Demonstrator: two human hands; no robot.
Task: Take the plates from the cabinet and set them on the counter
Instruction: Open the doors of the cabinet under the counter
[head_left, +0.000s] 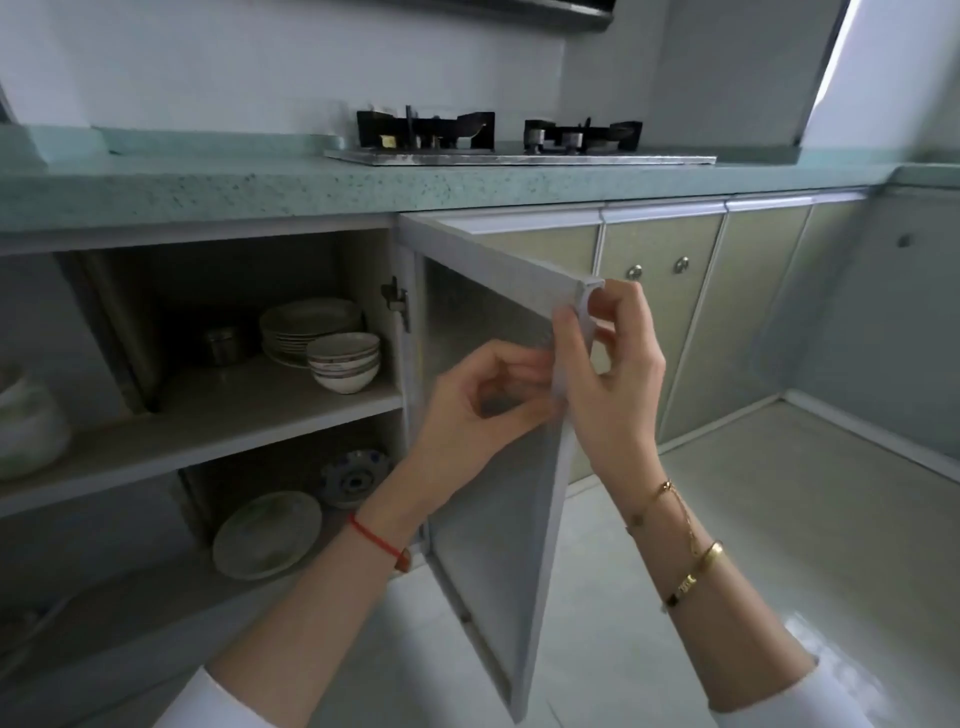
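Note:
The lower cabinet stands open, its grey door swung out toward me. My right hand grips the door's free edge near the top, fingers curled round it. My left hand is at the inner face of the same edge, with loosely curled fingers touching it. A stack of white plates sits on the upper shelf, with stacked bowls in front of it. On the bottom shelf a single white plate lies flat and a blue-patterned dish leans behind it.
The green speckled counter runs above the cabinet, with a gas stove on it. A small metal tin sits left of the plates. A pale pot is at the far left. Shut cabinet doors continue to the right.

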